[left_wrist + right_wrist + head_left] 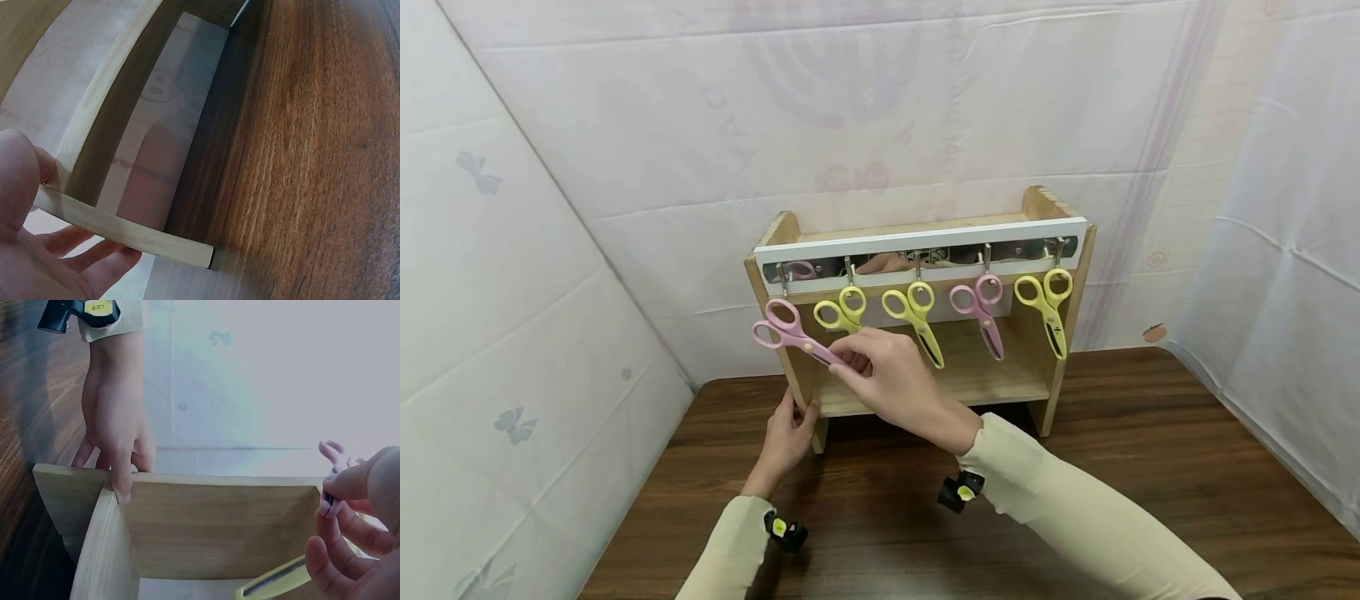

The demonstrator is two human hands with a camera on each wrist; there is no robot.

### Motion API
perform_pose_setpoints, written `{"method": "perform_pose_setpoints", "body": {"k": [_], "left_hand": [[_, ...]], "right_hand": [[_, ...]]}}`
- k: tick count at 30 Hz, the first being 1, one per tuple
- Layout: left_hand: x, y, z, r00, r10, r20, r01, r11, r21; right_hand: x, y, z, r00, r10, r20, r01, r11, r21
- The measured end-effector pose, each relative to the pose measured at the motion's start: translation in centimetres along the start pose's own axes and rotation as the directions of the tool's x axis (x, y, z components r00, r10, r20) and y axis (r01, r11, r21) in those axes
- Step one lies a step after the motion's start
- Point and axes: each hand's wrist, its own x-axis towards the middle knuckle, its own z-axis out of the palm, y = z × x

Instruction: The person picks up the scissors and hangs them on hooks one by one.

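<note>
My right hand [891,375] pinches the blades of a pair of pink scissors [788,335], tilted with the handle loops up and left. The upper loop is just below the leftmost hook [782,279]; I cannot tell whether it is on it. My left hand [786,442] grips the lower left side panel of a small wooden shelf [100,219], thumb on one face and fingers on the other. To the right hang yellow scissors [917,310], partly hidden yellow scissors [841,310], another pink pair [979,308] and yellow scissors [1047,304] at the far right.
A white rail [925,236] with a shiny metal strip and several hooks runs along the shelf's upper front. The shelf stands on a dark wood table [880,517]. Pale patterned cloth [925,108] hangs behind and at both sides.
</note>
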Motion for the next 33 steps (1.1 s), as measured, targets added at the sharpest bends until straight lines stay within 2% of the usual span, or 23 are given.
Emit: {"method": "perform_pose_setpoints", "body": {"k": [6, 33], "left_hand": [[-0.03, 0.1, -0.09, 1.0, -0.006, 0.002, 0.006, 1.0, -0.007], [0.07, 0.06, -0.17, 0.999, -0.03, 0.012, 0.03, 1.0, -0.007]], "right_hand": [[0.17, 0.08, 0.31, 0.999, 0.023, -0.03, -0.023, 1.0, -0.014], [0.3, -0.2, 0.91, 0.995, 0.093, 0.022, -0.093, 0.996, -0.008]]}}
